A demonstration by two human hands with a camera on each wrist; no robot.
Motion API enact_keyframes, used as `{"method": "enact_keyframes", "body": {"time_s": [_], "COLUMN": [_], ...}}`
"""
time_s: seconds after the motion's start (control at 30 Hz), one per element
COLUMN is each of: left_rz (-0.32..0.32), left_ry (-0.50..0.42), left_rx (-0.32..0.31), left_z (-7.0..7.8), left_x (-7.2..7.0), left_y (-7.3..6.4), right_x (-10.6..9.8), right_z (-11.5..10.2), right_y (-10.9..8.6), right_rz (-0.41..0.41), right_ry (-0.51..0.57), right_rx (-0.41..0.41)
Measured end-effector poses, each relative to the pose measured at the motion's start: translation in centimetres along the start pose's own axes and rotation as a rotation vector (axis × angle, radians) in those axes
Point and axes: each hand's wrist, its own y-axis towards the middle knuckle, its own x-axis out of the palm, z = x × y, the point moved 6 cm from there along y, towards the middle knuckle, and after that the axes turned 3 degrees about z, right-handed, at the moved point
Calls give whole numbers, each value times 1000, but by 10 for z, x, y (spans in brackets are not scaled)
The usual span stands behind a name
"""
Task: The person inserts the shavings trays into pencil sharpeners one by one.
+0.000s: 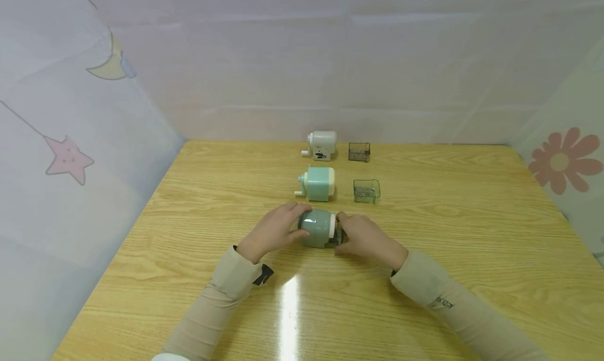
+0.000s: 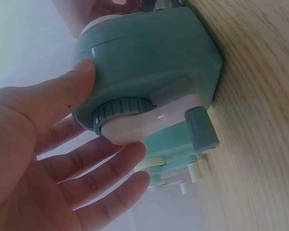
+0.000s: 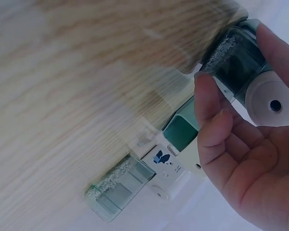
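Just below frame centre, on counter [image 1: 453, 209]: grey-green pencil sharpener [image 1: 315, 230], left hand [image 1: 278, 229] straddling it, fingers parted. Right hand [image 1: 367, 238] pinches jutting shavings tray [image 3: 235, 57]. Likely tray-sliding step; next calls for level alignment.

Nothing is legible: print on the right sleeve [image 1: 464, 311] and white sharpener [image 1: 324, 140] is too blurred.

Head view: bright, diffuse light; white glare streak on tabletop [image 1: 189, 219], highlight on grey-green sharpener [image 1: 315, 235], soft shadows under sleeves [image 1: 424, 280]. Wrist views: hazy, dimmer; pale backdrop [image 2: 29, 53] perhaps defocused.
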Motion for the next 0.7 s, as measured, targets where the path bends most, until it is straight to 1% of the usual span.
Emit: {"method": "enact_keyframes", "body": {"time_s": [0.3,0.5,0.7], "left_rz": [12,11,15], "left_ry": [4,1,-1], "left_rx": [11,-1,8], "left_z": [1,1,1], "left_x": [-1,0,0], "left_y": [0,-1,0], "right_x": [0,1,2], "right_z": [-1,-2,-1], "right_y": [0,1,2], "right_rz": [15,16,25], "right_ry": [10,72,93], "right_rx": [-6,-26,-41]}}
